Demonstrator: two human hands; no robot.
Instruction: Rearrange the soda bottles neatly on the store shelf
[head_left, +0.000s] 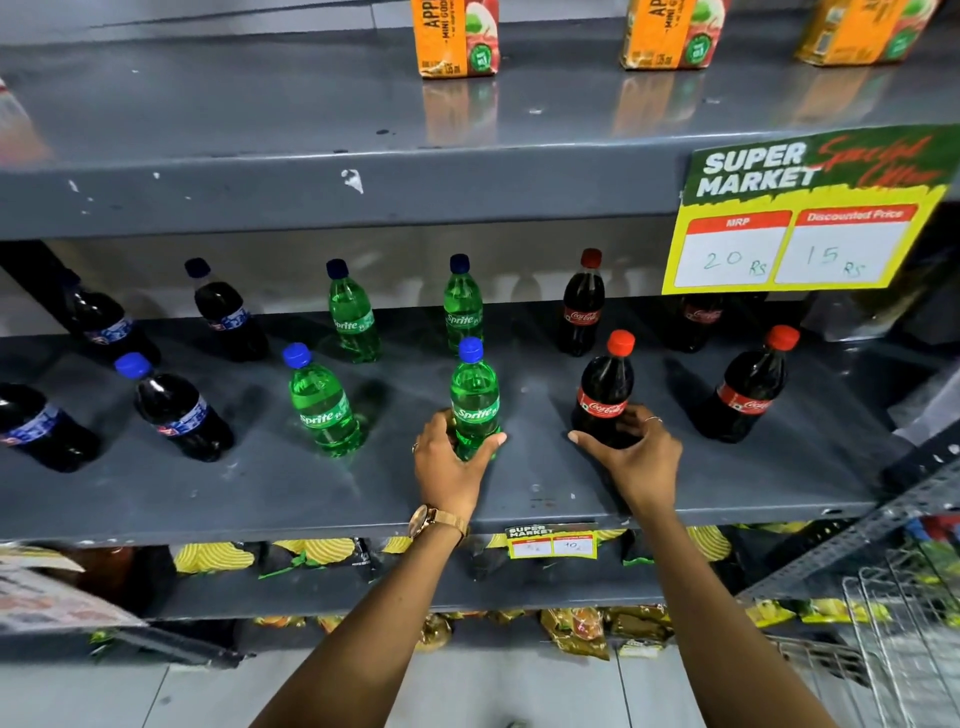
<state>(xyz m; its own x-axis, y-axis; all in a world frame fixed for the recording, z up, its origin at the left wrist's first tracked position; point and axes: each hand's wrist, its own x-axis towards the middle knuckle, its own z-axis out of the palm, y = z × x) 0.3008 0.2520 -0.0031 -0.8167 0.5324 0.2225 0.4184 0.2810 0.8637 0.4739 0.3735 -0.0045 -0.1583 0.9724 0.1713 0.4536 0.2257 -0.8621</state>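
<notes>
— Centre of frame, grey metal shelf (260, 493): item?
— Green plastic Sprite bottle (474, 397), left hand (451, 462) wrapped round it; dark red-capped Coca-Cola bottle (605, 387) beside it, right hand (636, 452) gripping its base.

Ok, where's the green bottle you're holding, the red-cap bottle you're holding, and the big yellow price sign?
Sprite bottle (474, 395): head view, on its green body above the label.
Coca-Cola bottle (607, 379): head view, on its dark shoulder.
Price sign (800, 228): head view, on its yellow middle.
</notes>
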